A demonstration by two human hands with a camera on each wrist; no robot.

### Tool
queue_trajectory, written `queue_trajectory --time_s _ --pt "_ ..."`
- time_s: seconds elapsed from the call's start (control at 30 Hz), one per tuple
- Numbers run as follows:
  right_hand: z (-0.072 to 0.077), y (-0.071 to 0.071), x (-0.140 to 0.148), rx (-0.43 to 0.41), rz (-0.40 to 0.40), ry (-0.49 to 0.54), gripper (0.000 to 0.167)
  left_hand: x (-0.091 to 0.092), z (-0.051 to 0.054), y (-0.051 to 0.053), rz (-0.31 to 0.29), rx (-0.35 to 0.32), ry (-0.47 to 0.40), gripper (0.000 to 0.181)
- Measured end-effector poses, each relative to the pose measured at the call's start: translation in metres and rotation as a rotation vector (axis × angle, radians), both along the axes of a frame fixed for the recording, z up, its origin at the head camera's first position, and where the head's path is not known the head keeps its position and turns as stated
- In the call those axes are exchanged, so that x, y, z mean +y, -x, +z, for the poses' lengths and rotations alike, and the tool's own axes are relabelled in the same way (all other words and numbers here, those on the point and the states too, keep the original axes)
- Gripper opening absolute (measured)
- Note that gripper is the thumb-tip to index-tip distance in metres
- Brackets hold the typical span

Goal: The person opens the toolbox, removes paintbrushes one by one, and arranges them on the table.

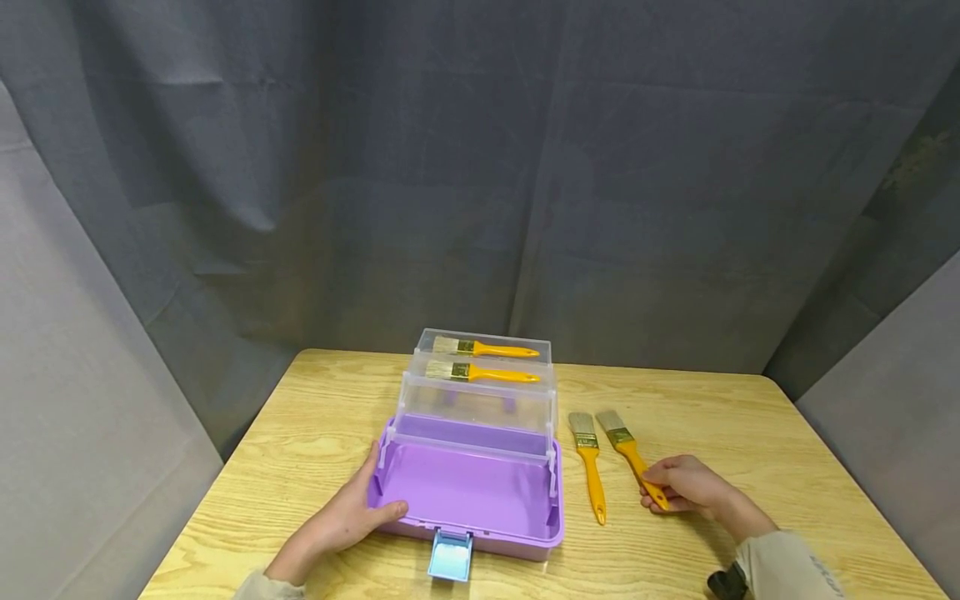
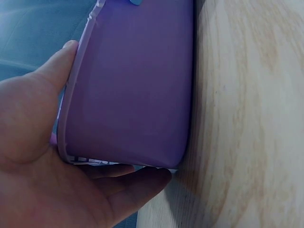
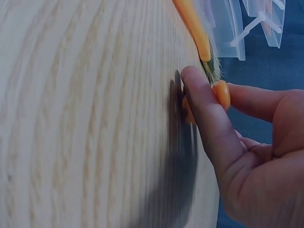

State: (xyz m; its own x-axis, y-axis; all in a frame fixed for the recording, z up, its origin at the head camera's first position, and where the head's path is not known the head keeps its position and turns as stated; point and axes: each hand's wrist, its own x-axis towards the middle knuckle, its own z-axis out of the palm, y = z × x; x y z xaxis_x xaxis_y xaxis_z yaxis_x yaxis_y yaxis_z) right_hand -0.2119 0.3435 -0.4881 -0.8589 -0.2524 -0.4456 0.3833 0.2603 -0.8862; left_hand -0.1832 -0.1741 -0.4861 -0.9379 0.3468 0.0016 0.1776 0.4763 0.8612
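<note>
My left hand [image 1: 347,510] grips the left front corner of a purple storage box [image 1: 517,546], thumb over the rim and fingers along the outer side. The left wrist view shows that hand [image 2: 52,156] close against the box wall [image 2: 128,90]. On the right, my right hand [image 1: 692,483] pinches the lower handle of a paintbrush [image 1: 632,455] with a yellow handle and pale bristles. The handle's end [image 3: 221,95] shows between thumb and finger in the right wrist view. Just left of it, a matching paintbrush [image 1: 592,479] lies on the table.
Clear fold-out trays [image 1: 480,404] stand raised at the back of the box. One paintbrush [image 1: 502,350] lies in the top tray and another paintbrush [image 1: 498,375] in the tray below. A blue latch [image 1: 451,557] hangs at the front. The wooden table [image 1: 300,417] meets grey curtains [image 1: 420,208] behind.
</note>
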Motion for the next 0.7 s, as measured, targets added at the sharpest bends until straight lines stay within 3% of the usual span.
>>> queue_trajectory --time_s 0.47,0.7 --pt "-0.001 -0.001 -0.007 0.012 -0.023 -0.057 0.028 -0.001 -0.002 0.002 0.003 -0.006 0.020 0.108" --pt "0.002 -0.004 -0.014 0.079 -0.092 -0.336 0.021 0.000 -0.001 0.001 0.012 -0.006 0.034 0.107"
